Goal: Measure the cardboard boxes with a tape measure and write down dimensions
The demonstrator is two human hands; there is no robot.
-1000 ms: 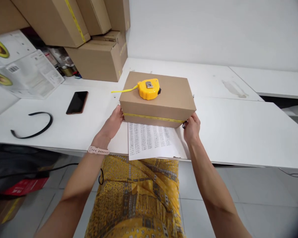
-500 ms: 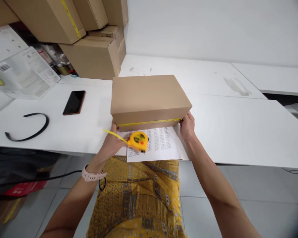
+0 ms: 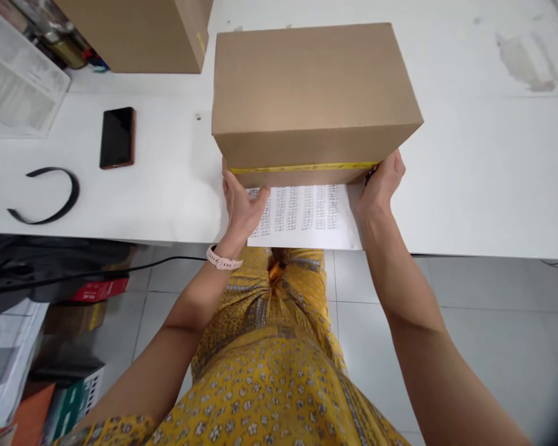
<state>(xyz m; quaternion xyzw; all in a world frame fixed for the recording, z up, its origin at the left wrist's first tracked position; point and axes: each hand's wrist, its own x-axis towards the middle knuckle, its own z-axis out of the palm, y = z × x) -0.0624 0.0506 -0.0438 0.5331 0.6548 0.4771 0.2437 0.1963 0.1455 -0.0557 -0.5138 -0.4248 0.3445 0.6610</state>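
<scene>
A closed cardboard box (image 3: 307,80) with a strip of yellow tape low on its near side is held between my two hands. My left hand (image 3: 242,204), a pale pink watch band (image 3: 223,258) at its wrist, grips the lower left corner, thumb towards me. Around the lower right corner is my right hand (image 3: 382,183), its fingers partly hidden by the box. A small dark thing shows by that hand, too little to name. Beneath the box's near edge lies a printed sheet of paper (image 3: 302,229). A blurred orange shape (image 3: 275,271) shows below the table edge against my yellow clothing.
On the white table (image 3: 167,198) to the left are a phone (image 3: 118,137) and a curved black band (image 3: 72,192). Another cardboard box (image 3: 144,37) and a white printed carton (image 3: 18,80) stand at the back left. Below the table on the left are a black cable and several boxes.
The yellow tape measure that hung blurred by my left hand over the paper has gone from there. My view has tipped down, and both hands still hold the box.
</scene>
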